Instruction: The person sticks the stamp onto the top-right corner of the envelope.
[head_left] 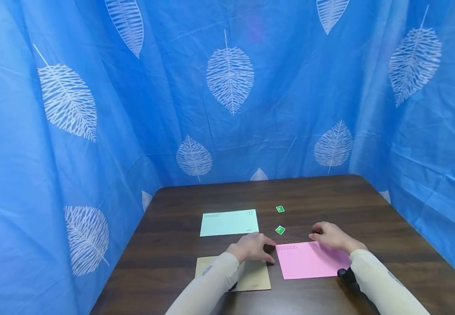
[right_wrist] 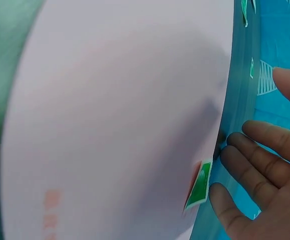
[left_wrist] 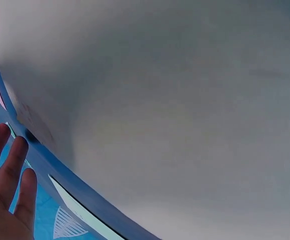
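Observation:
A pink envelope [head_left: 310, 262] lies on the table, its upper right part under my right hand [head_left: 335, 236]. In the right wrist view, a green stamp [right_wrist: 200, 185] sits at that envelope's edge, right beside the little fingertip; my hand hides it in the head view. The right hand's fingers are apart and hold nothing. My left hand [head_left: 251, 247] is over the upper right of a tan envelope [head_left: 255, 278], fingertips near the pink envelope's left corner. Its fingers [left_wrist: 7, 177] look extended in the left wrist view, with nothing in them.
A mint green envelope [head_left: 229, 223] lies farther back, left of centre. Two loose green stamps [head_left: 280, 209] [head_left: 280, 229] lie to its right. The dark wooden table [head_left: 164, 245] is surrounded by a blue curtain [head_left: 164, 109] with white leaf prints.

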A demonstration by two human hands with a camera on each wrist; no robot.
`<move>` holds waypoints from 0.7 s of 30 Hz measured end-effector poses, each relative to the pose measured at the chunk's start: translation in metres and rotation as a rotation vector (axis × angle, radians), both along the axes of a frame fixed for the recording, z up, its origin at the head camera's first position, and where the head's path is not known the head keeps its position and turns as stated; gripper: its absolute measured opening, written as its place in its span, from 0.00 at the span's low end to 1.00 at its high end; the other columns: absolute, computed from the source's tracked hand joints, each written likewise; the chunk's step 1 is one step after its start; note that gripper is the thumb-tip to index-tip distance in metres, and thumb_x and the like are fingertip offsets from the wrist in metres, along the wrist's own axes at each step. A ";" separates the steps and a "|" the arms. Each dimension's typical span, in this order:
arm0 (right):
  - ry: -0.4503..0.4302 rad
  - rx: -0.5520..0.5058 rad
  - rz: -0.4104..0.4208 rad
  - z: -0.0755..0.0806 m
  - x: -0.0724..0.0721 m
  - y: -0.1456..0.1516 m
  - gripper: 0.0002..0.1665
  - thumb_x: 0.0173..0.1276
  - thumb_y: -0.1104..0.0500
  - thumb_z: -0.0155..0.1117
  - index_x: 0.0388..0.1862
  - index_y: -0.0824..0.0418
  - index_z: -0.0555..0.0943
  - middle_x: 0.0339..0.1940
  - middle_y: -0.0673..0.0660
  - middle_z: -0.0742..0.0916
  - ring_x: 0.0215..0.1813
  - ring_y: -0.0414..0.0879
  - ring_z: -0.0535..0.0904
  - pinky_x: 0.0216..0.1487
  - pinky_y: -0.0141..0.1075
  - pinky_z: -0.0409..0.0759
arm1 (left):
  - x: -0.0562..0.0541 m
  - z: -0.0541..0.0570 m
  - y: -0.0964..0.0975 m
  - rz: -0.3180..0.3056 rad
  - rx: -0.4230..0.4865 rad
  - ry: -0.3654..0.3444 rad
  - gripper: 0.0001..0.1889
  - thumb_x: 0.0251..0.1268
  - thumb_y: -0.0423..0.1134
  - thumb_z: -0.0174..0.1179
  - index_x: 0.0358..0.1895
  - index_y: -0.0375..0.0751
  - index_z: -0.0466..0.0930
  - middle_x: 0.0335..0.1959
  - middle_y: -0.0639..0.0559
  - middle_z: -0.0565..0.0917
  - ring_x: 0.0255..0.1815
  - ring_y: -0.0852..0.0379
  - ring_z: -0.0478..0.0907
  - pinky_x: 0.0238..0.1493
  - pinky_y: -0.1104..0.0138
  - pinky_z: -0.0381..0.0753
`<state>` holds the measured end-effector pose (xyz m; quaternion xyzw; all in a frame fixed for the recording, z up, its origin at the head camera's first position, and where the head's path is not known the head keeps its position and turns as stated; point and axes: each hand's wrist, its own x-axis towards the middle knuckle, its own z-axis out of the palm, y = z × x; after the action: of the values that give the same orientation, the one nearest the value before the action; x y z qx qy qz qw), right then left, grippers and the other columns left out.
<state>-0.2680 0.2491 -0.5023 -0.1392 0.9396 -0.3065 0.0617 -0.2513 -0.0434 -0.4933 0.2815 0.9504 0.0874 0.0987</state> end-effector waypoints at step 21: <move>-0.098 -0.013 -0.030 0.007 -0.018 -0.040 0.26 0.71 0.54 0.64 0.56 0.74 0.77 0.49 0.65 0.86 0.50 0.56 0.82 0.52 0.55 0.82 | -0.005 0.002 -0.028 0.053 0.093 -0.039 0.29 0.54 0.53 0.75 0.61 0.56 0.82 0.59 0.62 0.85 0.57 0.65 0.80 0.59 0.68 0.79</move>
<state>-0.2864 0.2092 -0.4952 -0.1105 0.9354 -0.3198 0.1024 -0.2560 -0.0712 -0.4915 0.2586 0.9504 0.1397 0.1016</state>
